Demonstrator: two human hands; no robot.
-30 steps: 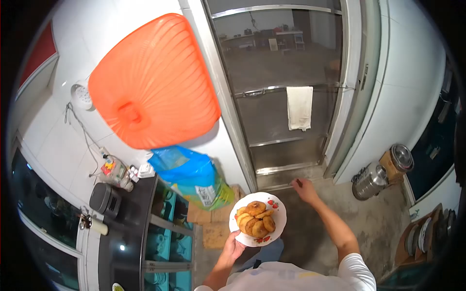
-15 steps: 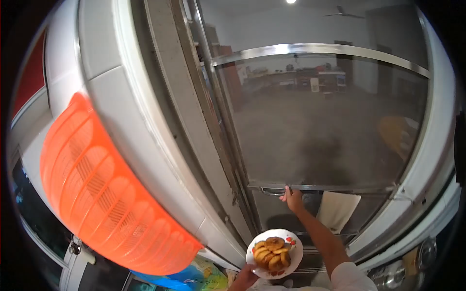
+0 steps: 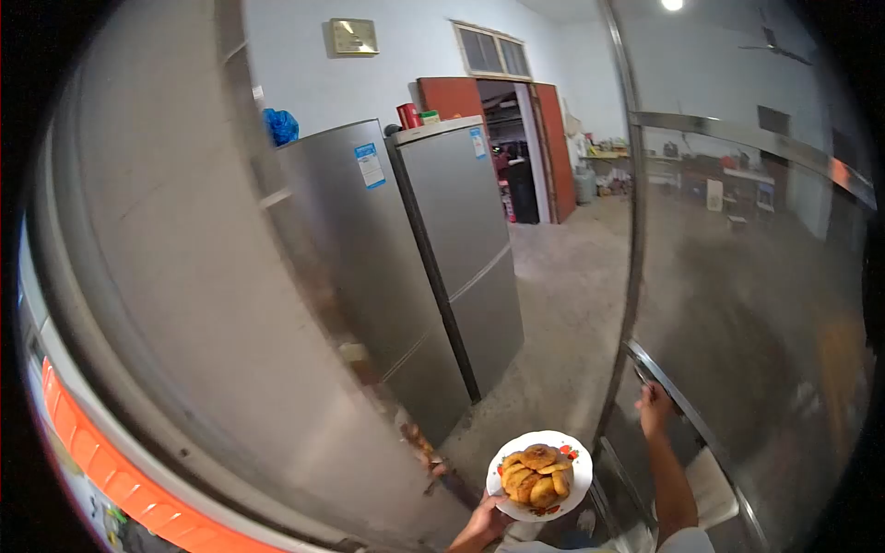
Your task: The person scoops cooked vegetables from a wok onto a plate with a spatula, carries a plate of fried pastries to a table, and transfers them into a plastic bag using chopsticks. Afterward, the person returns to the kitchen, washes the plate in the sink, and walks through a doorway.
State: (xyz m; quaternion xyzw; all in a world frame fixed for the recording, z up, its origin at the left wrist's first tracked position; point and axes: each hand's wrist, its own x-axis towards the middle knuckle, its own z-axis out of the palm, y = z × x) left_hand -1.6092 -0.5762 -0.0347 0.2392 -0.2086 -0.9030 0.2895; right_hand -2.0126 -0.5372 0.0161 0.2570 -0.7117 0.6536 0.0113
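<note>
Here, our left hand (image 3: 489,521) grips a plate (image 3: 575,496) of golden cakes (image 3: 536,476); our right hand (image 3: 654,407) curls by the door handle (image 3: 643,373), grip unclear.

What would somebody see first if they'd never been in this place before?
Probably the white plate of golden-brown round food, at the bottom just right of the middle, held by the person's left hand. Next might come the two tall silver fridges, standing side by side left of the middle. Then there's the bright orange plastic thing peeking in at the lower left.
</note>
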